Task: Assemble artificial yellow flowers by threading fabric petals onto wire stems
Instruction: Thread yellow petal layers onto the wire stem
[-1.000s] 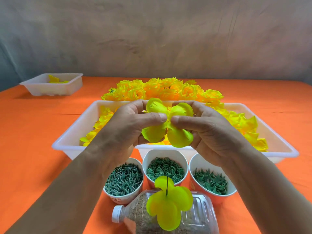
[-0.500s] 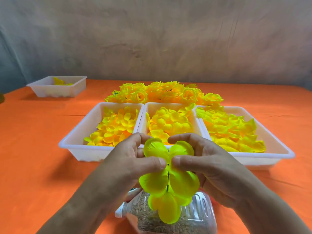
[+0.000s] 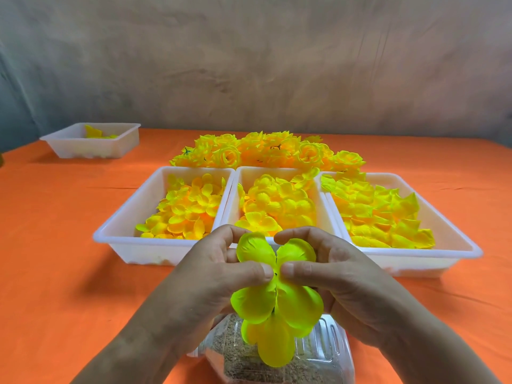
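Head view: the left hand [image 3: 219,273] and right hand [image 3: 335,275] each pinch a petal [image 3: 253,252] at its centre, thumbs nearly touching, just above a lower petal [image 3: 274,347] over a bottle [image 3: 321,353]; 3 trays [image 3: 124,241] stand behind on the orange surface [image 3: 55,273]

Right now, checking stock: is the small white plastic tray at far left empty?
No, the small white plastic tray holds a few yellow fabric petals.

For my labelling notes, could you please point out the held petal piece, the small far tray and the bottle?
held petal piece [image 3: 253,252]: head view, upper left lobe.
small far tray [image 3: 88,150]: head view, front wall.
bottle [image 3: 329,345]: head view, clear side.
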Demonstrator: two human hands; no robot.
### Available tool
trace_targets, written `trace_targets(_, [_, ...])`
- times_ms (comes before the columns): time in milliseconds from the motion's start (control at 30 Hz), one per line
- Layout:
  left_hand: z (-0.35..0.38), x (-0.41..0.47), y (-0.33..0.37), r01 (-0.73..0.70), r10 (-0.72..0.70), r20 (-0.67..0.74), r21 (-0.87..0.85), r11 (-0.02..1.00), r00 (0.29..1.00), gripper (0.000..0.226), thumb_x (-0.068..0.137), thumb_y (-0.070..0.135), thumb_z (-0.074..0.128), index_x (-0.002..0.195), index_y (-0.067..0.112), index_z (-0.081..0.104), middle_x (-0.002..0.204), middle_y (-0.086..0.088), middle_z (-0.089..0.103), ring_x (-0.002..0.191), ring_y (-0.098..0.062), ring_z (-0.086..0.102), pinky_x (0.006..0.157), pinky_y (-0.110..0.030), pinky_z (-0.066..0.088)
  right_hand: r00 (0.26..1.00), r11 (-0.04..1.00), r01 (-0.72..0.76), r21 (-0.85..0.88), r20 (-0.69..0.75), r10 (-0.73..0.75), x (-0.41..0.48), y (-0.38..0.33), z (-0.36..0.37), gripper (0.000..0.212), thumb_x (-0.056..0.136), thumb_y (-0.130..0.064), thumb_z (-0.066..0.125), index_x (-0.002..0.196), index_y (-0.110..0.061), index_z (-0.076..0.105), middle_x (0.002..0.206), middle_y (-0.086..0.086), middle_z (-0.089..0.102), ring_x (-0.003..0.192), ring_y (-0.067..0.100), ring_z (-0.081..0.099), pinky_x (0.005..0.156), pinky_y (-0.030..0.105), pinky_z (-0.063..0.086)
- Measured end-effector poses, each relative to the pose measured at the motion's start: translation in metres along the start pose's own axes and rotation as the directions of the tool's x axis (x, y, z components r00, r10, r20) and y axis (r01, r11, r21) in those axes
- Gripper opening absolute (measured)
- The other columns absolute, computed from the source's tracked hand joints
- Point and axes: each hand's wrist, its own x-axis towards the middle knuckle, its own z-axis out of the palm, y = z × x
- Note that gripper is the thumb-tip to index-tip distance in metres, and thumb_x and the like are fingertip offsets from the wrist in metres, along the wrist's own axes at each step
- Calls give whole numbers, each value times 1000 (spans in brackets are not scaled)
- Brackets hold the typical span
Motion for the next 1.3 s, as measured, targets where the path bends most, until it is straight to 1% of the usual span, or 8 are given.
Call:
trace_targets(67, [0,-1,1,-4,4,1,-25,1000,1000,50,60,5,70,108,7,58,78,-12,72,56,-20,66,42,-28,52,1000,1000,8,5,3,-8,0,0,0,49,65,-10,73,113,-15,62,81,6,69,69,23,67,53,29,53])
trace_targets(167, [2,-3,1,-6,6,-2,-88,996,1000,50,60,0,69,108,3,56,71,-13,68,45,-18,61,32,-21,41,1000,1000,15,7,8,-15,0,1,0,50,65,-10,73,113,-14,62,80,5,69,67,23,66,52,28,53])
trace_targets(333, [2,-1,0,3,-5,-17,-99,995,1000,50,59,-1,68,108,2,55,70,-14,67,41,-16,58,30,-18,38,1000,1000,13,15,5,-13,1,3,0,51,64,-9,72,114,-12,61,80,6,68,68,23,66,53,29,53])
trace_targets(700, [2,0,-3,28,-28,-11,-54,998,1000,51,60,3,70,109,5,57,76,-13,70,48,-19,62,35,-22,42,1000,1000,2,6,1,-2,2,8,-5,44,64,-9,74,108,-16,66,91,12,69,77,27,66,64,36,54])
trace_targets(967, [0,-3,-6,11,-12,-39,-15,1000,999,53,57,5,72,108,10,59,77,-11,72,55,-20,65,40,-27,48,1000,1000,13,-2,10,-13,3,4,-4,48,65,-9,74,111,-15,63,82,7,68,71,24,65,59,31,54])
trace_targets(1133, [1,-5,-6,3,-4,-55,-15,1000,998,54,55,6,72,107,12,59,74,-9,70,52,-19,64,37,-25,45,1000,1000,20,-20,4,-20,3,4,-3,47,65,-10,75,110,-17,64,81,8,67,71,25,63,58,31,50])
trace_targets(1200, [0,-5,-7,3,-3,-55,-8,1000,998,55,55,6,73,108,12,59,76,-10,71,54,-19,64,39,-26,46,1000,999,21,-24,0,-21,2,5,-3,47,65,-10,75,109,-17,65,80,8,66,70,24,62,56,30,50])
trace_targets(1300, [-1,-4,-8,7,-7,-56,8,1000,998,55,55,7,73,108,12,60,81,-12,72,58,-22,65,42,-29,51,1000,1000,19,-21,-2,-19,3,5,-3,45,65,-10,75,108,-17,66,83,11,65,76,29,60,65,37,47])
